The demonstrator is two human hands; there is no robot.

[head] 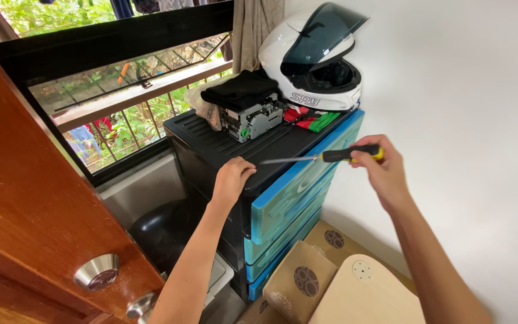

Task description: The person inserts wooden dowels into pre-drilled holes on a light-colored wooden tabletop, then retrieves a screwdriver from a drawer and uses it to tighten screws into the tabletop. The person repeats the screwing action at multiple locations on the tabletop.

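My right hand (382, 171) grips a screwdriver (325, 157) with a black and yellow handle, its metal shaft pointing left over the drawer unit. My left hand (232, 179) rests with fingers curled on the front edge of the black top of a plastic drawer unit (211, 144) with blue drawer fronts. On that top, further back, sits a small grey metal mechanism (253, 120) with a green gear, under a folded black cloth (241, 89).
A white motorcycle helmet (310, 57) with a dark visor stands at the back of the unit beside red and green items (310, 120). A wooden door (25, 204) with metal knobs is at left. Cardboard boxes (301, 276) and a pale board (367, 294) lie below. White wall at right.
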